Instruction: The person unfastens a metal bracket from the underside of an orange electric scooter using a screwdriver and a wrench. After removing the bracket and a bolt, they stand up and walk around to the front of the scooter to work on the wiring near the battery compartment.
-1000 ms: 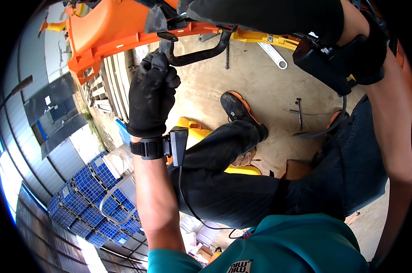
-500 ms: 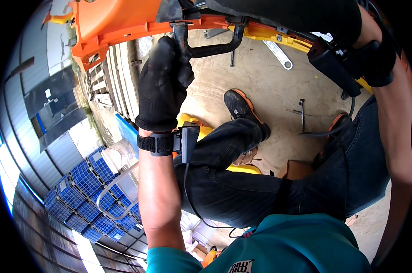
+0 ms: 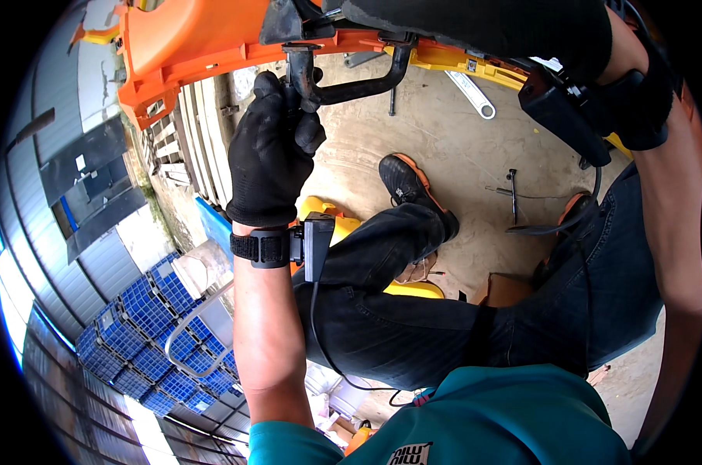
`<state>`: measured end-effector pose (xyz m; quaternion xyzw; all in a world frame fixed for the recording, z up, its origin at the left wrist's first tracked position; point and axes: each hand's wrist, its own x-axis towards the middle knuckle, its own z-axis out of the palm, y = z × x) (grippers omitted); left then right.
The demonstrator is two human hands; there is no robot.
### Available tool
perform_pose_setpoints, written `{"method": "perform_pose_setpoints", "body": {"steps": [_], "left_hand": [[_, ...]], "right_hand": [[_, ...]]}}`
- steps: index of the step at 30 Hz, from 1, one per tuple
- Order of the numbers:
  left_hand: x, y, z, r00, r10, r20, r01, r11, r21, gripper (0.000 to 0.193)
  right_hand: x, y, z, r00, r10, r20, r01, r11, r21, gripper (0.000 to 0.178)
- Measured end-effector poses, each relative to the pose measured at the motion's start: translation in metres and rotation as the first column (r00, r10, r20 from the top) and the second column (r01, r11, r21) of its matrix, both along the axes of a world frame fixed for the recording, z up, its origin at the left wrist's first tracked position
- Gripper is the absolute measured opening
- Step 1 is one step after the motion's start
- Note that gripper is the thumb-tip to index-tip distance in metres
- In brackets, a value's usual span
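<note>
My left hand (image 3: 273, 159), in a black glove, is raised beside the left leg of a black U-shaped metal bar (image 3: 351, 91). Its thumb and fingers are closed in a pinch; a small dark piece seems to be between them, but it blends into the glove. The bar hangs below a curved orange plastic panel (image 3: 203, 39) with a yellow strip (image 3: 459, 62) along its edge. My right hand (image 3: 506, 31), gloved too, lies across the top of the panel assembly at the upper right. Its fingers run to the picture's upper edge and are not clearly visible.
On the concrete floor lie a wrench (image 3: 472, 94) and a T-shaped tool (image 3: 513, 194). A yellow object (image 3: 331, 221) and a piece of cardboard (image 3: 506, 290) are by my legs. Wooden pallets (image 3: 206, 136) and stacked blue crates (image 3: 145, 306) stand at left. Cables hang from both wrists.
My left hand has shifted slightly down and left, its fingertips now pinched together beside the bar's leg. The panel has moved a little left and up in view. My right hand stays put.
</note>
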<state>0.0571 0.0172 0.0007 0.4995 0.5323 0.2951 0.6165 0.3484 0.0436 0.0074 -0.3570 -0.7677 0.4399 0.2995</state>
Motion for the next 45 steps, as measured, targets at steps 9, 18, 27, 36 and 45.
{"method": "perform_pose_setpoints", "body": {"steps": [9,18,27,36,45], "left_hand": [[0.004,0.000,0.002,0.943,0.192,0.273,-0.141,0.971,-0.194,0.011],[0.001,0.001,0.002,0.900,-0.123,-0.418,0.221,0.956,0.194,0.026],[-0.006,0.001,-0.005,0.989,0.117,0.084,-0.114,0.992,-0.046,0.013],[0.009,-0.002,0.000,0.996,0.091,0.021,-0.091,0.996,-0.017,0.020],[0.000,0.006,-0.003,0.943,0.055,0.328,0.002,0.985,-0.170,0.023]], "right_hand": [[-0.005,0.009,0.035,0.977,0.052,0.209,0.015,0.952,-0.307,0.026],[-0.005,0.011,0.036,0.971,0.068,0.230,0.006,0.952,-0.307,0.026],[-0.005,0.013,0.028,0.980,0.072,0.185,-0.015,0.957,-0.291,0.024],[-0.005,0.012,0.032,0.979,0.072,0.188,-0.010,0.950,-0.311,0.025],[-0.018,0.014,0.039,0.946,0.037,0.322,0.069,0.948,-0.311,0.025]]}}
